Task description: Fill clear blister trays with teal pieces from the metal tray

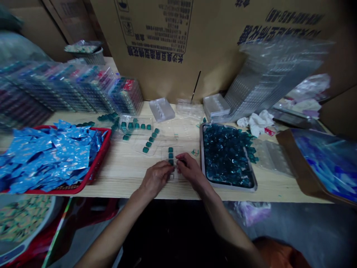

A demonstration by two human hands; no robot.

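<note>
Illumination is dim and cool-toned. The wooden tabletop (119,167) is among the brighter areas; below its front edge, the dark clothing (178,230) falls to near black. Small glints register on the heaped teal pieces (225,156) and blue packets (55,152). Blur smears the filled boxes (64,85) at left and clear tray stack (267,82) at right. Wide-angle stretching affects the edges; the right corners darken. Fingertip detail is soft.

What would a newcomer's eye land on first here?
Probably the bright blue packets heaped in the red basket at left. Next, the shallow tray piled with teal pieces right of centre; between them, the left hand and right hand are at a short row of similar pieces.
</note>
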